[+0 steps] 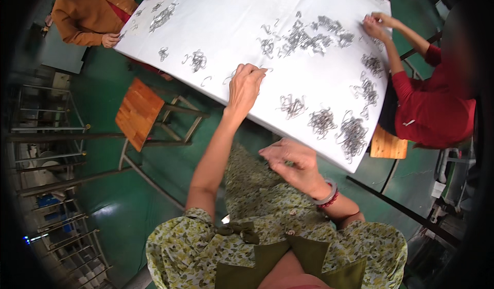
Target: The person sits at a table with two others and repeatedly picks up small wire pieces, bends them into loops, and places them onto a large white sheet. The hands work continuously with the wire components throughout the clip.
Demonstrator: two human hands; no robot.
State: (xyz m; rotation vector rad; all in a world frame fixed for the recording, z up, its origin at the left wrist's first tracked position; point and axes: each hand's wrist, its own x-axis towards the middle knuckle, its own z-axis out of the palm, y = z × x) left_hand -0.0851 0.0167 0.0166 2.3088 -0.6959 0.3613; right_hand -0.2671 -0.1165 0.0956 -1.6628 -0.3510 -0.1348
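My left hand (245, 85) reaches onto the white table (226, 26), fingers curled around small loose metal wire hooks (230, 75) at its near edge. My right hand (290, 161) hovers over my lap below the table edge, fingers pinched together; whether it holds a hook is not visible. Piles of grey metal wire hooks lie on the table: a big spread pile (303, 37) in the middle and smaller bundles (322, 121) near the right edge.
A person in a red top (437, 109) sits at the right, hands on hooks (378, 24). A person in an orange top (87, 11) sits at the far left. A wooden stool (138, 113) stands on the green floor; metal racks (46, 150) line the left.
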